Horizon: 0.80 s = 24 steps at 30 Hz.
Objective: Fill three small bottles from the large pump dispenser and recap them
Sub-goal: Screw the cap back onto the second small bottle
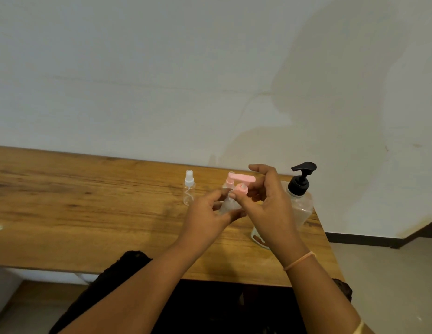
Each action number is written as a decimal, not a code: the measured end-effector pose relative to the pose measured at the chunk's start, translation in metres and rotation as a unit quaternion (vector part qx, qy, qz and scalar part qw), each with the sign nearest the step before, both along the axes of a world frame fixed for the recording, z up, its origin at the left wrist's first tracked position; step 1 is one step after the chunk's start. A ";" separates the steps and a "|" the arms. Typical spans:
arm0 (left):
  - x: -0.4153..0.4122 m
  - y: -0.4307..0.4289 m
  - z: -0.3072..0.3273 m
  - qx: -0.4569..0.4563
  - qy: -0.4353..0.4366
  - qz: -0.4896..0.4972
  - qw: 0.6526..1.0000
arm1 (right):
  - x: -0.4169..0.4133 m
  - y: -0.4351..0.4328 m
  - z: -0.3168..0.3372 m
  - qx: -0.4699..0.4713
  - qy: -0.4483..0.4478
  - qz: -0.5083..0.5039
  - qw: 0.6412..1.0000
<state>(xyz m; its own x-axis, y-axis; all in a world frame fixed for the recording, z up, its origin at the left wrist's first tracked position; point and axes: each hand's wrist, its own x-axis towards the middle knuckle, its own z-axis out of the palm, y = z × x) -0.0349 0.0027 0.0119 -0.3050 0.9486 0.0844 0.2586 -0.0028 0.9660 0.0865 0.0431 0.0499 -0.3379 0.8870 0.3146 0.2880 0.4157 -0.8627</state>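
My left hand [210, 213] grips a small clear bottle [228, 204], tilted above the wooden table [89, 201]. My right hand [265, 201] pinches the pink cap [241, 189] at that bottle's neck. Behind them stands a small bottle with a pink pump head [241, 177], mostly hidden by my fingers. A clear spray bottle with a white top [189, 190] stands upright to the left. The large pump dispenser [300, 198] with a black pump stands to the right, partly behind my right hand.
The table's right end lies just past the dispenser, with floor beyond. A white wall runs along the table's far edge. A whitish object [257, 237] lies on the table under my right wrist.
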 end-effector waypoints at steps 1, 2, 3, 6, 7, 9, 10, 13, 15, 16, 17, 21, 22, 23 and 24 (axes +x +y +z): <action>0.000 0.000 0.000 0.000 -0.013 0.002 1.000 | -0.001 -0.001 -0.001 -0.002 0.002 0.004 1.000; 0.000 0.001 0.000 0.000 -0.027 0.005 1.000 | -0.002 -0.001 -0.002 -0.008 0.011 0.014 1.000; -0.001 0.001 0.000 -0.002 -0.042 0.007 0.999 | -0.002 -0.002 -0.003 -0.021 0.028 0.029 0.999; 0.000 0.002 0.003 0.000 -0.081 -0.003 0.997 | 0.000 -0.001 -0.005 -0.077 0.111 0.070 0.988; 0.001 0.002 0.004 0.003 -0.091 -0.009 0.996 | 0.000 0.000 -0.005 -0.089 0.131 0.075 0.985; 0.003 0.001 0.004 0.009 -0.103 -0.020 0.994 | 0.002 0.003 -0.004 -0.097 0.148 0.074 0.981; 0.003 0.002 0.003 0.010 -0.107 -0.024 0.994 | 0.002 0.004 -0.004 -0.098 0.152 0.070 0.981; 0.004 0.000 0.003 0.012 -0.115 -0.031 0.993 | 0.000 0.005 -0.003 -0.080 0.143 0.043 0.986; 0.004 0.000 0.004 0.011 -0.110 -0.031 0.993 | -0.002 0.004 -0.003 -0.077 0.136 0.034 0.987; 0.003 -0.001 0.004 0.010 -0.107 -0.030 0.994 | -0.002 0.003 -0.003 -0.083 0.134 0.042 0.987; 0.004 -0.001 0.005 0.009 -0.110 -0.029 0.994 | -0.001 0.002 -0.003 -0.098 0.135 0.059 0.984; 0.006 0.000 0.008 0.014 -0.128 -0.036 0.991 | 0.001 0.001 0.000 -0.164 0.182 0.105 0.964; 0.006 0.000 0.008 0.016 -0.128 -0.036 0.991 | 0.001 0.001 0.000 -0.161 0.184 0.094 0.965; 0.006 0.000 0.007 0.017 -0.126 -0.037 0.991 | 0.000 0.001 0.001 -0.154 0.184 0.077 0.968; 0.006 0.000 0.007 0.016 -0.124 -0.039 0.991 | -0.002 0.001 0.001 -0.144 0.181 0.061 0.971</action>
